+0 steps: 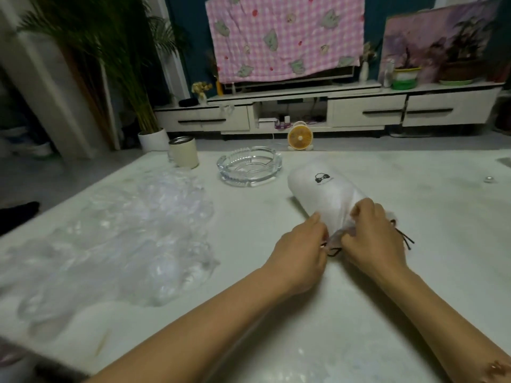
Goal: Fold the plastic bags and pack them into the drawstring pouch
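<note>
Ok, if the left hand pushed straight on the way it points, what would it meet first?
The pouch: the left hand pinches its mouth end, aimed right and away. The right hand grips that end just beyond, though depth is unclear.

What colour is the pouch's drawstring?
Black. The head view shows the drawstring best, trailing from the white pouch.

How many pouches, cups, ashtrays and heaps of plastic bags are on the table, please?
pouch: 1
cup: 1
ashtray: 1
heap of plastic bags: 1 (the single bags in it cannot be counted)
Total: 4
</note>
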